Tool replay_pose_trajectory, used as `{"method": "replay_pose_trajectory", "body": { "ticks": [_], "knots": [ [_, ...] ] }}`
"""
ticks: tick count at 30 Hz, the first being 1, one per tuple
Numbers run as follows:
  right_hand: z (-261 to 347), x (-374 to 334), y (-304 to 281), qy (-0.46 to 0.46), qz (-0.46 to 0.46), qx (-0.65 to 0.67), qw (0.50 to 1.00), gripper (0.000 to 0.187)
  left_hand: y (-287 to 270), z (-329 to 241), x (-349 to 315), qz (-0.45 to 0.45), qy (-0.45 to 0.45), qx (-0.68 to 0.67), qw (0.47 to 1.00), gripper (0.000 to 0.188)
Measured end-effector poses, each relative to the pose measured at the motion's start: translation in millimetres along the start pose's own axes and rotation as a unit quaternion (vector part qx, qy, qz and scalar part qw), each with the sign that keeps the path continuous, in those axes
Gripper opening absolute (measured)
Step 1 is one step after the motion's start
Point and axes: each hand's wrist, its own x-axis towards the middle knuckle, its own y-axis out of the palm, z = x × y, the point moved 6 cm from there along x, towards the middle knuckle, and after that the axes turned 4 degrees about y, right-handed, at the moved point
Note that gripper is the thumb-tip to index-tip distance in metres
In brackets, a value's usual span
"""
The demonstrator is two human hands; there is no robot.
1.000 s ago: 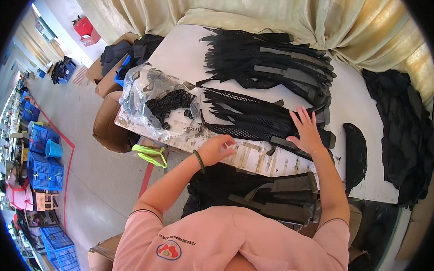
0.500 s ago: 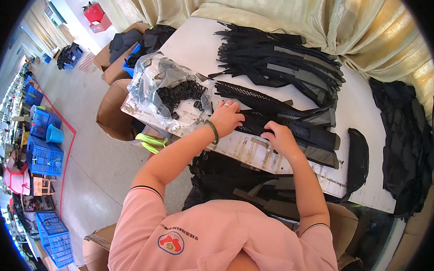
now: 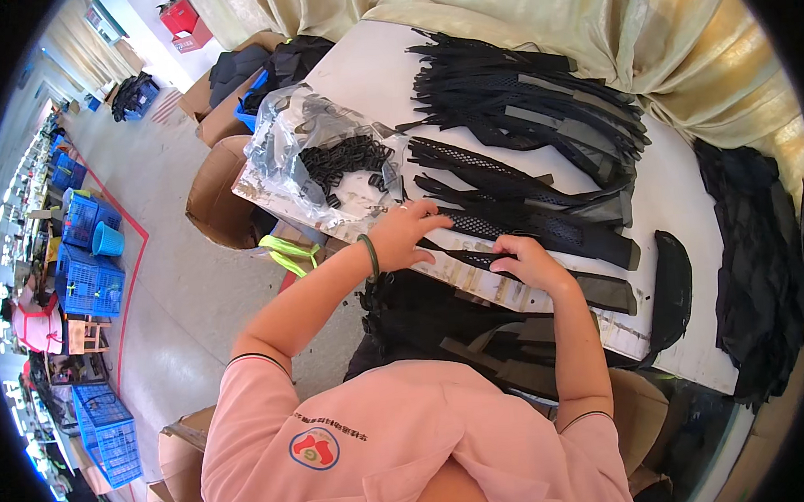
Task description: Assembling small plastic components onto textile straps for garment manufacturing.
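My right hand [image 3: 530,263] pinches a narrow black mesh strap [image 3: 472,258] between thumb and fingers at the table's near edge. Its wider grey end [image 3: 606,293] lies to the right of that hand. To the left, my left hand [image 3: 405,236] is open, thumb and fingers apart, over the strap's thin left end. Just beyond both hands, another black mesh strap [image 3: 554,231] lies flat, with more like it behind. A clear plastic bag [image 3: 276,135] holding black plastic buckles [image 3: 349,159] lies beyond my left hand.
A large pile of black straps [image 3: 503,94] covers the white table's [image 3: 358,64] far side. A curved black piece [image 3: 668,284] lies at right, beside stacked black fabric [image 3: 757,262]. Cardboard boxes [image 3: 216,201] stand at left; black pieces [image 3: 477,333] hang below the near edge.
My left hand has moved slightly left and its fingers have spread. The mesh strap under my hands now lies nearer the table edge, apart from the one behind it. The view has shifted slightly.
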Motion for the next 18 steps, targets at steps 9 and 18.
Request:
{"method": "replay_pose_trajectory", "body": {
  "ticks": [9, 18],
  "knots": [
    [38, 11, 31, -0.052, -0.068, 0.041, 0.995, 0.032, 29, 7, -23, 0.116, -0.27, -0.312, 0.903, 0.013],
    [43, 35, 66, -0.07, -0.088, 0.074, 0.991, 0.02, -26, 140, -48, -0.156, -0.317, -0.085, 0.932, 0.017]
  ]
}}
